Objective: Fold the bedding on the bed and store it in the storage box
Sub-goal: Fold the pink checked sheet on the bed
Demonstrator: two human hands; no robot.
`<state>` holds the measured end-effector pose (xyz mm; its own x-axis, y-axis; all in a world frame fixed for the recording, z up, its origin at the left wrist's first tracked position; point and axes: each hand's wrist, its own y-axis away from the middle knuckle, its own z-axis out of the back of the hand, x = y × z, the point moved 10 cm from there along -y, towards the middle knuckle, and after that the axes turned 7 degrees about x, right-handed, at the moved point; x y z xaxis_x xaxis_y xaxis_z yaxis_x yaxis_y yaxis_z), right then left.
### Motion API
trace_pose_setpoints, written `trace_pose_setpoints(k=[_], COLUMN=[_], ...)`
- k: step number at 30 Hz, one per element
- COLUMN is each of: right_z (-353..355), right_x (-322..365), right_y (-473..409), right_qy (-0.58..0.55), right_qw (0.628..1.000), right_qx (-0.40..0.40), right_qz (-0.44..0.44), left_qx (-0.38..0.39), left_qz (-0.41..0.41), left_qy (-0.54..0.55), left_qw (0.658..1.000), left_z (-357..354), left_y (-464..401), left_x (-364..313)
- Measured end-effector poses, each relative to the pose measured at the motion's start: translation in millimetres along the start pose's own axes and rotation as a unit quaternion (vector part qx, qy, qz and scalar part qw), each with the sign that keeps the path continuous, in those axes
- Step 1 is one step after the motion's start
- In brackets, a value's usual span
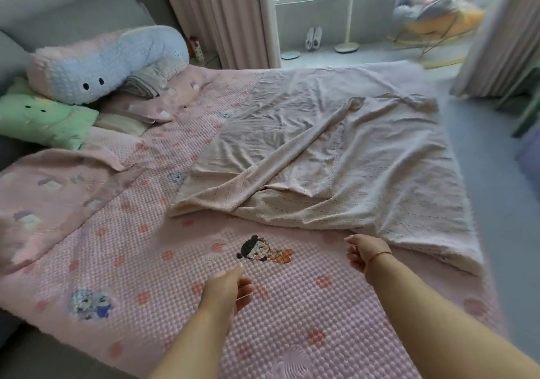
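— On the far right part of the bed, what lies there?

— A thin beige-pink blanket with faint stitched lines [336, 150], spread out and rumpled, one flap folded back across its middle. Its right side runs along the bed's right edge, and its near corner hangs close to that edge.

— And under it?

— A pink bubble-textured mattress cover with printed flowers and a cartoon figure [152, 261], bare across the near half of the bed.

— Where are the hands?

— Both hover above the near part of the cover, apart from the blanket. The left hand [228, 288] is near the middle, fingers loosely curled, grasping nothing. The right hand [363, 251], a red string at its wrist, is just beside the blanket's near edge, fingers loosely bent, also holding nothing.

— At the head end?

— A blue knitted plush cushion with black eyes [108, 60] lies on a green plush pillow [43, 118] at the far left corner, with a pink printed quilt [52, 191] along the left edge.
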<state>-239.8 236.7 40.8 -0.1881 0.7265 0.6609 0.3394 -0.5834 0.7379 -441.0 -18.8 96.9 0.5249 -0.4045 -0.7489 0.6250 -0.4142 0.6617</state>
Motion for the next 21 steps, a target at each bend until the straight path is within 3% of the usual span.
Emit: trace_pose_setpoints(k=[7, 21], right_z=[14, 121], right_x=[-29, -30], right_y=[12, -64], right_qy=[-0.086, -0.157], right_qw=[0.993, 0.966], right_qx=[-0.079, -0.202], right_qz=[-0.018, -0.024], left_qx=[0.065, 0.104], left_qz=[0.041, 0.107], left_qy=[-0.050, -0.065], left_qw=[0.996, 0.987], left_z=[5, -108], left_y=[-65, -162], left_x=[-14, 12])
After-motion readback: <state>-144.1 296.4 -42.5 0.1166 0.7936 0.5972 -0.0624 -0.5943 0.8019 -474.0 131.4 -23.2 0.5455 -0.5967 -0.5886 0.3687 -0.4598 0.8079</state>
